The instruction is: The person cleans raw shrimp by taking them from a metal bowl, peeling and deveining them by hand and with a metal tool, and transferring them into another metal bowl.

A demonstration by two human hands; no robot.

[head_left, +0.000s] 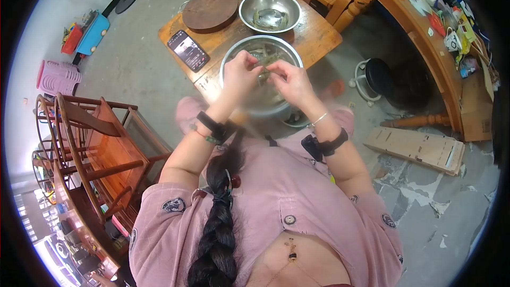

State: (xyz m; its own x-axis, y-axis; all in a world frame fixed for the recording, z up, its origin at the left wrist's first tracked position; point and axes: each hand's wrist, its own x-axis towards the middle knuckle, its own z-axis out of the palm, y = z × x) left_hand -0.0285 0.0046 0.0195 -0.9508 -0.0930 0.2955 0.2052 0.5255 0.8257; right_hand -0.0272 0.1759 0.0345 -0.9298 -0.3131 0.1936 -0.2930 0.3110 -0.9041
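Note:
Over the nearer metal bowl, my left hand and my right hand meet with fingertips pinched on a small greenish-brown piece, perhaps a shrimp; its details are too small to tell. Both hands hold it between them. Similar greenish pieces lie in the bowl below, partly hidden by my hands. Behind stands a second metal bowl with some greenish pieces at its bottom.
A round wooden board and a lit phone lie on the low wooden table. A black round stool stands to the right, near a cardboard piece. Wooden chairs are at the left.

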